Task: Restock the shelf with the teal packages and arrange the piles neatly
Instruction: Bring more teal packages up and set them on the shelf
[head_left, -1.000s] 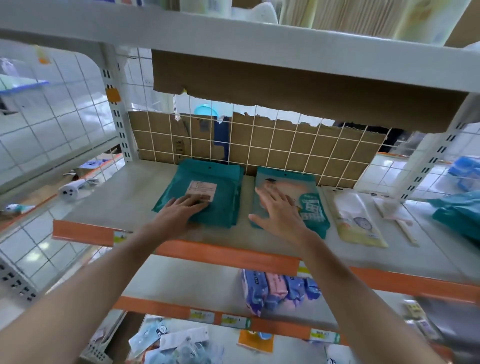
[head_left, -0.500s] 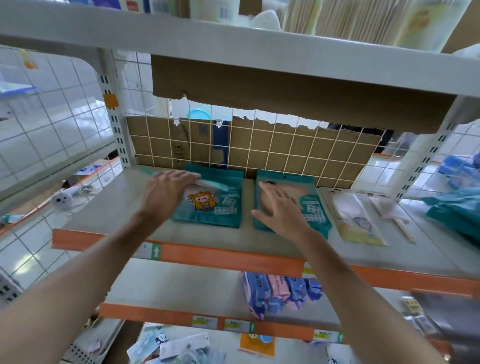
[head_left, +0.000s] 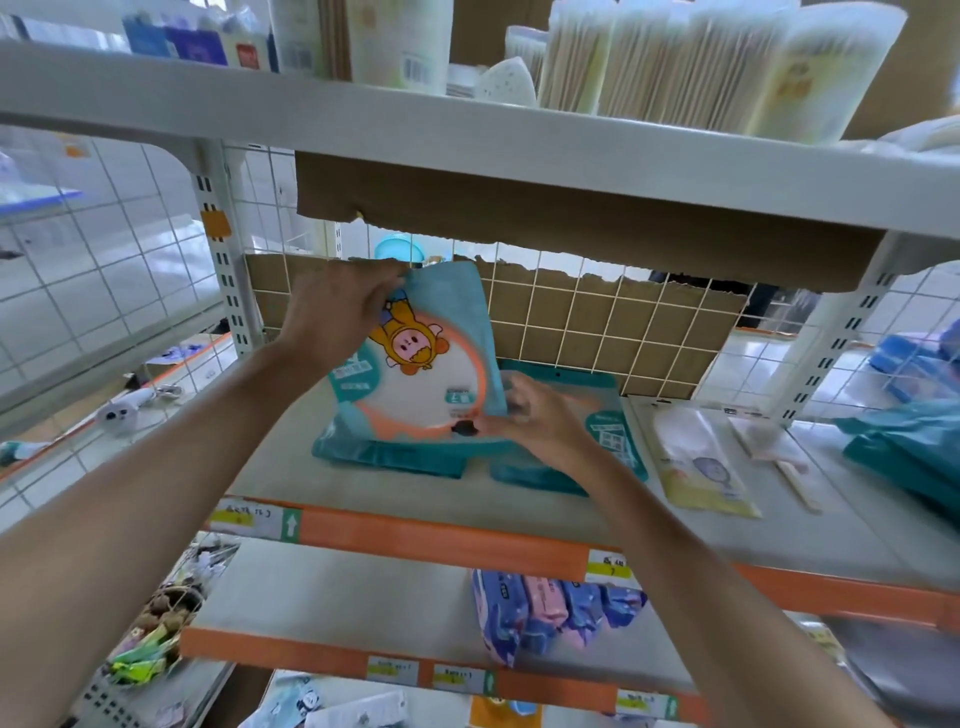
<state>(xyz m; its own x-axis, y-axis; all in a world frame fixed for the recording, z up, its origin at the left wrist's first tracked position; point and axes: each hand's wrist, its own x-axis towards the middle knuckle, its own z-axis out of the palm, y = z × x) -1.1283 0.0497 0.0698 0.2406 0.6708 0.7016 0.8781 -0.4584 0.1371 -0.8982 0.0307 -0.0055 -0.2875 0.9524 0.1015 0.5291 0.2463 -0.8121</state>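
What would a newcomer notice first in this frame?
A teal package with a cartoon figure stands out, tilted up over the left pile on the middle shelf. The left hand grips its top edge and the right hand pinches its lower corner, over the right pile.

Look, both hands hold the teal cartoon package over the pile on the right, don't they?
Not quite. The head view shows the left hand and right hand holding the teal cartoon package over the left pile, not the right pile.
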